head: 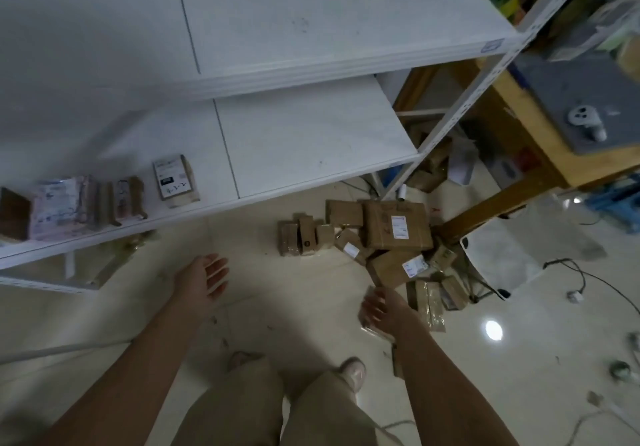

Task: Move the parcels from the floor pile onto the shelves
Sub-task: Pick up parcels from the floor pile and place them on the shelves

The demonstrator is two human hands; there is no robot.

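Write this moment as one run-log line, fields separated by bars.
cardboard parcel pile on floor | left hand open, empty | right hand open, beside pile | shelved parcels on lower shelf

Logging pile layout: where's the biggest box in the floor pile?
Head view, right of centre: the biggest box lies atop the floor pile, near the shelf post.

Pretty sure parcel storeroom / stock room. White metal shelves (311,64), few labelled parcels (175,180) lined up on lower one, pile (398,225) of taped cardboard boxes on glossy tiled floor (277,307), cluttered wooden bench (512,99) beside, loose cables (581,279) around.
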